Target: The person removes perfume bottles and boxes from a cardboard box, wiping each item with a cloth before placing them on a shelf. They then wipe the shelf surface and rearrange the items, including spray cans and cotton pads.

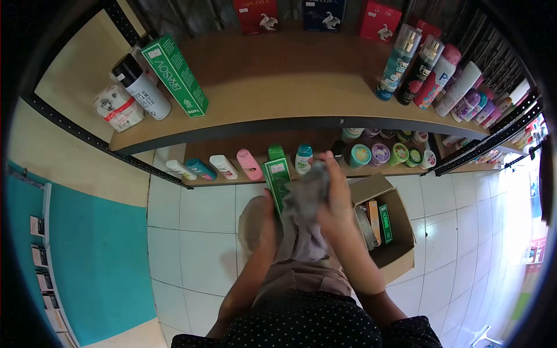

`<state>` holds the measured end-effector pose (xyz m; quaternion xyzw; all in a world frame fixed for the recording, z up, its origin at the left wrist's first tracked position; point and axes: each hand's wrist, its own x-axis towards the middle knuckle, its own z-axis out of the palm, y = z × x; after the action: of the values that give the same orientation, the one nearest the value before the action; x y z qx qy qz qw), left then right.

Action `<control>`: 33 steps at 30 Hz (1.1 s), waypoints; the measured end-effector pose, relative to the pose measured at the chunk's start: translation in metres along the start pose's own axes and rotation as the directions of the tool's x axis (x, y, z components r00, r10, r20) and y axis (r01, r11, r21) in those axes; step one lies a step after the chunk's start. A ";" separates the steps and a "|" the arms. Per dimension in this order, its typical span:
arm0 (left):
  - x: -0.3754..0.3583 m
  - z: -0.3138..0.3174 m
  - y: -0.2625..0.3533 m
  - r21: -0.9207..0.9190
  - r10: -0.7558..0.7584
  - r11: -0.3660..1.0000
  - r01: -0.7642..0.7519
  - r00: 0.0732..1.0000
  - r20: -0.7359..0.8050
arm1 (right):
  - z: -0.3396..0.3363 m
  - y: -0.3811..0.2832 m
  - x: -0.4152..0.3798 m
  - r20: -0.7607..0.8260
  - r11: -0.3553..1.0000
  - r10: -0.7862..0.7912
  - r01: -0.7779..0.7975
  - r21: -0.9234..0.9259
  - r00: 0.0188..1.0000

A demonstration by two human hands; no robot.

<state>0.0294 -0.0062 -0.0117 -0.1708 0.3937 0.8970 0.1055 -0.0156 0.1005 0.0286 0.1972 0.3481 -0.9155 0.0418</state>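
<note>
My left hand (267, 225) is closed around the lower left side of a tall green box (277, 174) with a white price sticker near its top. A crumpled grey cloth (306, 229) is bunched in my right hand (336, 200), and its folds hang down over my lap. The cloth lies against the right side of the green box and hides part of it. Some of my right fingers are covered by the cloth. On the upper shelf at the left stands a similar green box (177, 75).
Right of my knees, an open cardboard box (399, 264) on the tiled floor (203, 255) holds several small boxes. The upper shelf (261, 87) carries spray bottles (400, 64) and perfume boxes (258, 16). Bottles (249, 164) and round jars (360, 155) line the lower shelf.
</note>
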 end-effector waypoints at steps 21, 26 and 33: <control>-0.003 0.009 0.048 -0.009 0.355 0.934 -0.356 0.928 0.111 | -0.024 0.032 -0.026 0.481 0.480 -0.416 0.636 -0.605 0.772; 0.009 0.023 0.074 0.089 0.453 0.858 -0.506 0.827 0.332 | -0.005 0.016 -0.036 0.674 0.527 -0.206 0.660 -0.534 0.710; 0.010 0.065 0.137 0.295 0.645 0.473 -0.830 0.555 0.525 | 0.074 -0.058 -0.019 0.794 0.725 0.110 0.498 -0.475 0.597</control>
<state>-0.0387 -0.0490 0.1177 0.2131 0.6263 0.7252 -0.1912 -0.0349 0.0946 0.1227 -0.2901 0.6128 -0.7204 0.1460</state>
